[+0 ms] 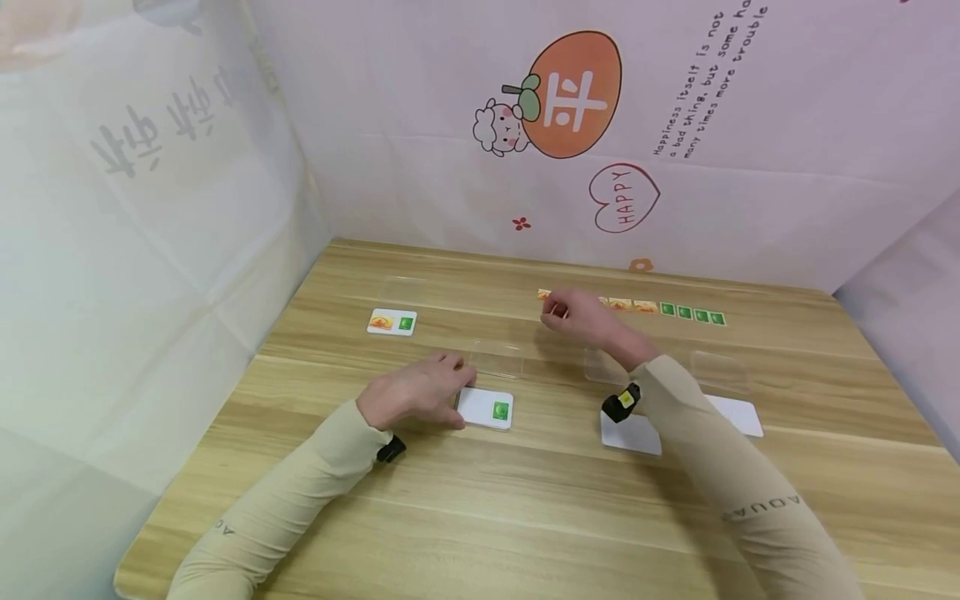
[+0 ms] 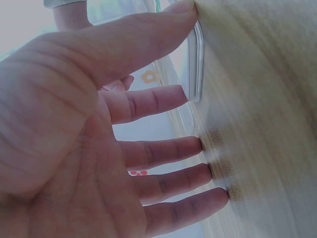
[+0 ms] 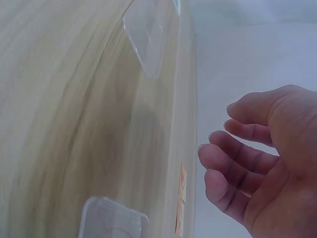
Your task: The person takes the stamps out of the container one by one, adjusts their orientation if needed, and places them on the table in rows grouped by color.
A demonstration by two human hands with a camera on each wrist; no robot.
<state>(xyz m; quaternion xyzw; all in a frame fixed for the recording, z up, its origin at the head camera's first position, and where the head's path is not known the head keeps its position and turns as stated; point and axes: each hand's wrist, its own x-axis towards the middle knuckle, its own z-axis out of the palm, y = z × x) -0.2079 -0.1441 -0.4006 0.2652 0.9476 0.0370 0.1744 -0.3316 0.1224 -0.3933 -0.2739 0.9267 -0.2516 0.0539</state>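
My left hand (image 1: 420, 390) rests on the table at the left side of a white card stack (image 1: 476, 407), which bears one green sticker (image 1: 501, 410) on its right half. In the left wrist view the thumb and forefinger touch the edge of the stack, and the other straight fingers reach the wood. My right hand (image 1: 581, 319) hovers over a row of orange stickers (image 1: 620, 305) near the back. Its fingers are loosely bent, with nothing visible between them in the right wrist view. Several green stickers (image 1: 685, 312) continue that row to the right.
At the back left lies a white card (image 1: 392, 322) with an orange and a green sticker. Thin clear plates (image 1: 497, 358) lie across the table. Blank white cards (image 1: 632, 434) sit below and beside the right forearm. A printed cloth (image 1: 435, 183) hangs behind the table.
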